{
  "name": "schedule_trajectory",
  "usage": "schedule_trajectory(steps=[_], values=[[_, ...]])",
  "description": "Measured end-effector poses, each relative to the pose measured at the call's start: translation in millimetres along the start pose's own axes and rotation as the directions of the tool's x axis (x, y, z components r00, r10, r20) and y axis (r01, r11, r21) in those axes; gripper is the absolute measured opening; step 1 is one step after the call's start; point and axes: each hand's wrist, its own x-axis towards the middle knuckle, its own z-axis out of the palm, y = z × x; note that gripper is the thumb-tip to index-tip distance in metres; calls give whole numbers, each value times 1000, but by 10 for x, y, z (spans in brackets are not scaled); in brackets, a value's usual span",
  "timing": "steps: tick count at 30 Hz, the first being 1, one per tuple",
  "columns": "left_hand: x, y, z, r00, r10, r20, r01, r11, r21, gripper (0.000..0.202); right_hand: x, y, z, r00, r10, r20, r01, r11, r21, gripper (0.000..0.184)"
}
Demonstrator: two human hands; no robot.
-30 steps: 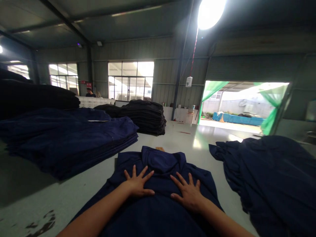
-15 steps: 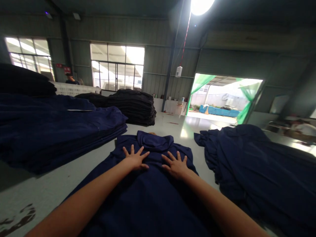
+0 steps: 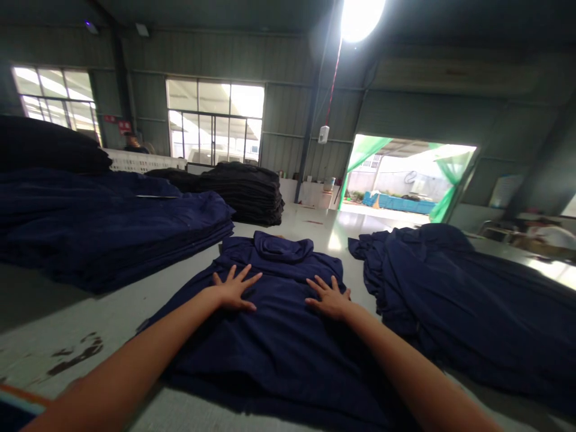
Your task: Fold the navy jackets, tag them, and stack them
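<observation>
A navy blue garment (image 3: 279,354) lies spread flat on the pale table (image 3: 58,336), its folded collar (image 3: 282,247) pointing away from me. My left hand (image 3: 234,289) rests palm down on its upper left part, fingers spread. My right hand (image 3: 330,297) lies flat on its upper right part, fingers also apart. Neither hand holds anything. Both forearms reach in from the bottom edge.
A tall stack of navy cloth (image 3: 112,234) fills the left side, with a darker pile (image 3: 245,192) behind it. A loose heap of navy garments (image 3: 454,294) lies to the right. A person (image 3: 132,143) stands far back by the windows. An open doorway (image 3: 405,177) is ahead.
My hands have slid apart and back toward me across the garment, smoothing it. The garment now lies wider and flatter, and the view has shifted slightly.
</observation>
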Motion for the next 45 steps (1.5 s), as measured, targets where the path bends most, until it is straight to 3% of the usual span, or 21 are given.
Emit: schedule_trajectory(steps=[3,5,8,11,14,17,21,24,27,31,34,38,41,45], values=[[-284,163,23,979,112,167,-113,994,-6,108,-265,-105,22,985,-145,94,143,989,22,68],[-465,244,62,966,108,234,-112,994,1,106,-451,-163,63,977,-154,145,155,988,7,68],[-671,319,63,981,128,147,-135,990,39,94,-711,-277,87,971,-237,21,238,970,-47,63],[-798,363,14,957,289,33,-290,957,26,61,-938,-435,51,886,-436,-159,428,900,-83,43],[-884,386,9,913,391,119,-375,917,-133,24,-1100,-577,14,830,-540,-142,530,842,-105,23],[-961,405,50,908,374,187,-341,921,-186,35,-1192,-655,-13,810,-587,6,586,808,-53,33],[-1037,452,61,942,286,174,-288,957,-11,66,-1292,-738,-48,793,-600,102,609,786,-111,59],[-1051,507,33,947,250,201,-256,967,4,63,-1375,-832,-5,817,-566,113,572,768,-287,44],[-1042,582,31,954,219,203,-226,974,13,67,-1358,-890,81,845,-534,15,503,785,-361,25],[-1006,635,79,979,171,114,-179,982,64,83,-1127,-816,50,892,-426,-150,383,889,-251,30],[-936,533,65,985,173,-18,-170,979,110,85,-986,-674,-94,914,-340,-223,313,938,-148,26],[-808,258,-138,953,104,-284,-73,990,119,49,-975,-482,-242,879,-403,-257,395,915,-84,28],[-739,103,-389,931,113,-348,-110,994,26,24,-986,-365,-314,887,-417,-200,390,906,-164,52],[-742,47,-707,901,118,-417,-154,987,-53,17,-945,-172,-532,926,-317,-204,268,935,-233,38]])
